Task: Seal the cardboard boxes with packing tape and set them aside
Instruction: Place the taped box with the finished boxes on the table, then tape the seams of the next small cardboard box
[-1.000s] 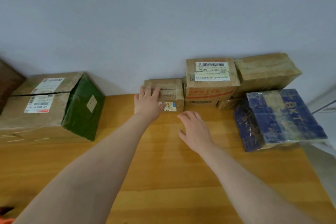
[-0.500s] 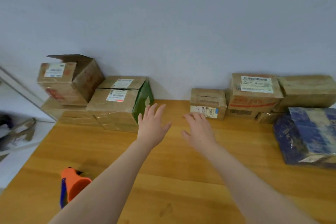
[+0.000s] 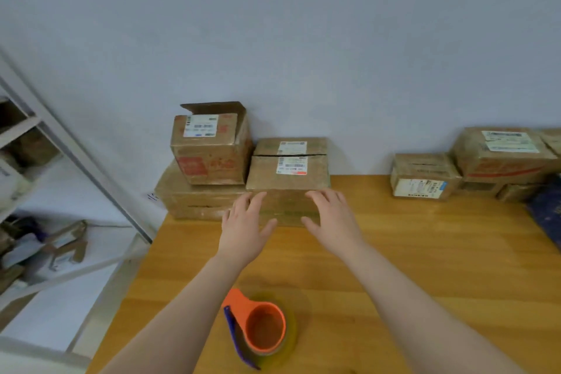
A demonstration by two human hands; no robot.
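Observation:
A cardboard box with white labels and a split along its top stands at the back of the wooden table. My left hand and my right hand reach toward its front face with fingers spread, holding nothing; whether the fingertips touch it I cannot tell. An orange tape dispenser with a clear tape roll lies on the table near me, between my forearms. To the left, a box with an open flap sits on a flat box.
More taped boxes stand at the back right: a small one, a larger one. A blue-wrapped parcel lies at the right edge. Metal shelving with clutter stands left of the table, which ends there.
The view swung left from the right-hand stack. My left hand left the small box, and both hands moved left to the labelled box. The tape dispenser came into view.

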